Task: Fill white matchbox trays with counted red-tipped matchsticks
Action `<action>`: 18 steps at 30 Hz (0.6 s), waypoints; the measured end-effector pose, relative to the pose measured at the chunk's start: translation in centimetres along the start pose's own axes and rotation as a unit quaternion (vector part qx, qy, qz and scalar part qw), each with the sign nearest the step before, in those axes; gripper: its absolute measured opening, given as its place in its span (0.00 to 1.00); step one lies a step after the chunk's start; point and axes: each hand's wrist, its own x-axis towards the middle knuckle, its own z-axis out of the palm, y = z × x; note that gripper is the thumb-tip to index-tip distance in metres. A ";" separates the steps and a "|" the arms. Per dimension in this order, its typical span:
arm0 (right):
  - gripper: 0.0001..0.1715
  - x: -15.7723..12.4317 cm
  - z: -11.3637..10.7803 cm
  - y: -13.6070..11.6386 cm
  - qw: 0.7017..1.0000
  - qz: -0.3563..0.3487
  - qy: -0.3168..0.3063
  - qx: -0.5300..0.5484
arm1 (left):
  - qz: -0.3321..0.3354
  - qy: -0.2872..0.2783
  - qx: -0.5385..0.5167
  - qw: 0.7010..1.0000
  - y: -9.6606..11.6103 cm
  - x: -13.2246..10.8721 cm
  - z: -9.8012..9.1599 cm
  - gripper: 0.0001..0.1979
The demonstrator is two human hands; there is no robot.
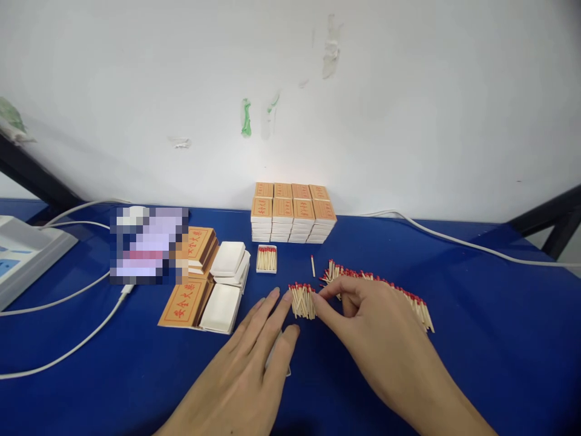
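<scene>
One blue tabletop (499,375) is filling the head view below a scuffed white wall (408,121), and a small match bundle (302,302), red-tipped and pale-stemmed, is lying between both hands! Its heads are pointing wallward, its long axis running roughly from wall to wearer. The left hand (254,357) is holding its fingers spread at the bundle's left edge; the right hand (384,327) is curling at the other, whether pinching a match I cannot tell.
</scene>
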 end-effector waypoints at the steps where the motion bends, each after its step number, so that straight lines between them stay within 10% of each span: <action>1: 0.21 0.0 0.0 -0.1 1.000 0.003 -0.004 0.010 | 0.000 -0.001 0.000 1.000 0.0 0.0 0.0 0.44; 18: 0.15 2.4 1.0 -2.2 0.978 -0.004 0.076 -0.194 | 0.014 0.027 0.052 0.998 -0.2 -0.1 -0.1 0.41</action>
